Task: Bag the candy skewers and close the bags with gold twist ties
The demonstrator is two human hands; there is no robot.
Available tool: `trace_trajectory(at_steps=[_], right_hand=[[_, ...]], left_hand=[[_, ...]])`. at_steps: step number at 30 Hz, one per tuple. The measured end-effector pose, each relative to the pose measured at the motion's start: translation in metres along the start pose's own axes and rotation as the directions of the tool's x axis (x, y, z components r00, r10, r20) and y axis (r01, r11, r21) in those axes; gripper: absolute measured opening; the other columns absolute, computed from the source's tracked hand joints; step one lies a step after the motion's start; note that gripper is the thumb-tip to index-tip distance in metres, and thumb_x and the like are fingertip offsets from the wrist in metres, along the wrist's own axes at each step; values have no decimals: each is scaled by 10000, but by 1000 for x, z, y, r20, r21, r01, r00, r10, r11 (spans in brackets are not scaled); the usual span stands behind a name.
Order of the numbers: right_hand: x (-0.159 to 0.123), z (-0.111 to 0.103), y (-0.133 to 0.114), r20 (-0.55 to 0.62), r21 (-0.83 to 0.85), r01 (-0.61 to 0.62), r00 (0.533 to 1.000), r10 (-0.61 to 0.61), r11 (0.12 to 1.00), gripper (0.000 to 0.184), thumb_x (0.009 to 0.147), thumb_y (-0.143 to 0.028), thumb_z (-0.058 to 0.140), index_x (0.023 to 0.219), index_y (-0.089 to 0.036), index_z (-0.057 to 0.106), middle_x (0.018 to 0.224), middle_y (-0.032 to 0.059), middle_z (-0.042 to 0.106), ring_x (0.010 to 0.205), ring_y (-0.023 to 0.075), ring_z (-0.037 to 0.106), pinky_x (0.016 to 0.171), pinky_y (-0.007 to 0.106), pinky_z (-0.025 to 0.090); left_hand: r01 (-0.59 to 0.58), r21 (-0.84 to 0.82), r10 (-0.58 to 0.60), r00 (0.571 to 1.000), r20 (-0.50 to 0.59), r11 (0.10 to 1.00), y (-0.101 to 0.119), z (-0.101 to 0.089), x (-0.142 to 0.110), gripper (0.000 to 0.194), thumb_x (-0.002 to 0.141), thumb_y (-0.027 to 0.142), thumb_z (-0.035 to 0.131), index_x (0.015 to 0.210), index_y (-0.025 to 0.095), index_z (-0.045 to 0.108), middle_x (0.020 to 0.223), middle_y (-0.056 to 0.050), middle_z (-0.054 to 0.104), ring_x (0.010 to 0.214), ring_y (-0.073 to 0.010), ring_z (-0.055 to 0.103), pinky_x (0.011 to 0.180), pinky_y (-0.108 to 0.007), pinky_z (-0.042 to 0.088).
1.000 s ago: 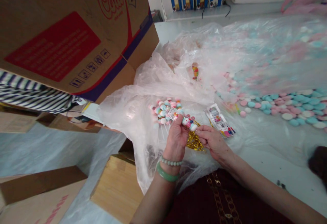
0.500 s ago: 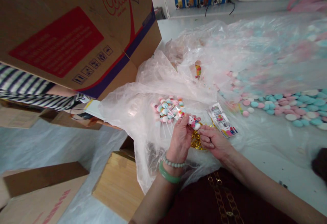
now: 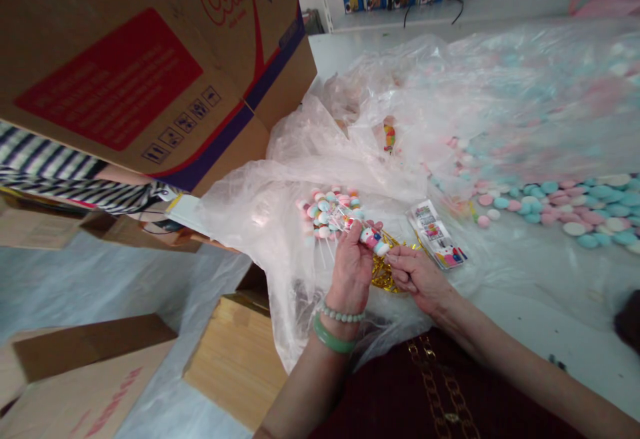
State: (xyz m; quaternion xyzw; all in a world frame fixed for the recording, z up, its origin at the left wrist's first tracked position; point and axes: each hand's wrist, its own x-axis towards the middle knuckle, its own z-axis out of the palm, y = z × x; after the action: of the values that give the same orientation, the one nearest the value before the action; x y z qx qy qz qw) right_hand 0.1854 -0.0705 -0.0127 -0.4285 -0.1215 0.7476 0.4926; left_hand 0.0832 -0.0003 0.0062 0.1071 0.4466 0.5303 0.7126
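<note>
A candy stick in a printed clear wrapper lies slanted between my two hands. My left hand, wearing a beaded bracelet and a green bangle, is closed around its upper part. The fingers of my right hand pinch at its lower end; whether a tie is also between them is hidden. Gold twist ties lie in a heap beneath my hands. Beyond my left hand is a bunch of pink, white and blue candies on white sticks. A stack of printed wrappers lies beyond my right hand.
Clear plastic sheeting covers much of the table. A big bag of pastel candies spreads out at right. A large cardboard carton stands at left, with a person's striped sleeve beside it. Open boxes sit on the floor.
My hands stay close together, with the wrapped candy stick turned slightly so more of its printed side shows. The view has shifted a little.
</note>
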Motion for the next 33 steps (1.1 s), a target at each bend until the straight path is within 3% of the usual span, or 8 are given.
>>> trace_trajectory(at_steps=[4,7,12,17,20,24,28,33], right_hand=[[2,-4,-1,28,26,-12,1000,12,1000,256,664,-313,739,680,-170,528,416,-111,364,331,13,202,343,169,115],[3,-3,-2,64,112,-33,998,26,993,252,669,-282,741,673,-173,514,424,-109,375,326,11,200,338,170,106],[6,-1,-4,118,253,-75,992,46,965,216,717,-292,721,719,-170,543,403,-126,333,313,11,157,340,173,112],[3,-4,-6,140,188,-97,988,71,977,209,705,-277,720,700,-157,548,421,-115,349,317,5,171,331,166,111],[1,-4,-7,155,144,-154,979,132,977,210,686,-263,722,691,-155,542,424,-114,351,328,2,160,326,159,103],[2,-4,-5,136,131,-187,976,170,974,228,685,-264,706,672,-173,497,414,-121,338,328,8,164,327,156,119],[4,-6,-2,108,115,-158,983,146,981,258,648,-275,731,671,-175,494,431,-122,335,334,8,179,321,156,109],[2,-4,1,42,39,-87,996,85,995,327,677,-411,750,684,-164,536,436,-114,348,340,13,205,320,157,127]], left_hand=[[-29,121,8,985,171,992,-7,-2,-6,227,773,341,711,742,140,611,687,-18,640,664,-140,639,710,-270,505],[-57,188,15,976,219,981,-15,1,-16,296,763,421,714,728,145,612,679,-20,641,627,-130,614,667,-259,487],[23,186,-59,980,191,982,-22,3,-20,336,743,460,721,726,141,617,707,-41,656,672,-156,638,724,-285,500],[198,72,-206,968,141,978,-3,1,-7,308,770,438,714,817,153,610,795,-59,668,717,-175,654,765,-328,526],[182,20,-183,979,88,983,8,2,-1,232,787,342,710,899,163,614,829,-50,669,749,-182,669,770,-340,535],[117,-28,-114,991,75,993,6,1,0,173,817,316,675,845,160,605,713,1,623,674,-149,653,748,-317,536],[120,-50,-116,991,66,992,-2,-2,0,207,814,350,671,784,166,582,675,5,609,699,-161,664,762,-323,534],[146,10,-147,988,44,989,-3,-2,1,210,784,327,685,740,170,553,627,11,597,685,-169,668,767,-330,533]])
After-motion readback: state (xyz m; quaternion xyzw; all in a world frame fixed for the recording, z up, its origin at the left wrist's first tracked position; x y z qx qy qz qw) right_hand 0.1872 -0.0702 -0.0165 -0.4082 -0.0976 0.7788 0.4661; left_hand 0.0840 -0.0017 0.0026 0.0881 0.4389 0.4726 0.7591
